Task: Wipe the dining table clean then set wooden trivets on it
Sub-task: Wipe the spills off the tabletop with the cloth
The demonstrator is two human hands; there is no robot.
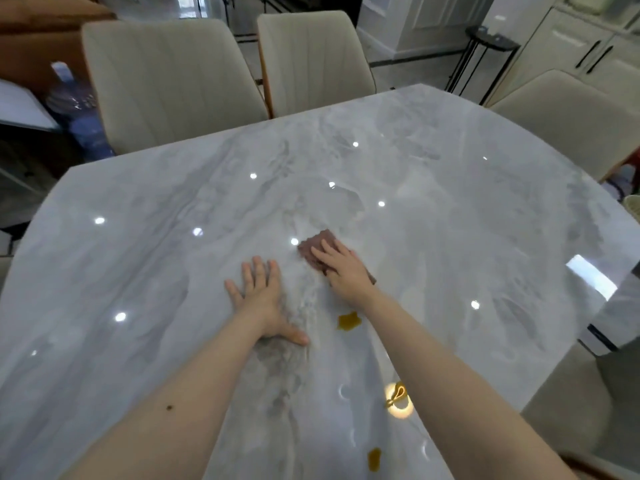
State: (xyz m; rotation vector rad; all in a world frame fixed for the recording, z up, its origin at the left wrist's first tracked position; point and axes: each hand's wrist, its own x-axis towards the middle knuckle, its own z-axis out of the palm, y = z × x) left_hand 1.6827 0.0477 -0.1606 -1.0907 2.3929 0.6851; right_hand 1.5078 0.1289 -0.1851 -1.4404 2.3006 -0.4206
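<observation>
A glossy grey-white marble dining table (450, 209) fills the view. My right hand (341, 268) presses flat on a brown cloth (317, 245) near the table's middle, fingers straight. My left hand (263, 296) rests flat on the bare marble just to the left of it, fingers spread. Yellow-brown spills lie on the table: one (349, 321) between my forearms, one (396, 396) beside my right forearm, one (374, 459) near the front edge. No trivets are in view.
Two beige upholstered chairs (166, 81) (311, 57) stand at the far side, another (568, 116) at the right end. A water bottle (74, 102) stands at the far left. White cabinets (588, 46) line the back right.
</observation>
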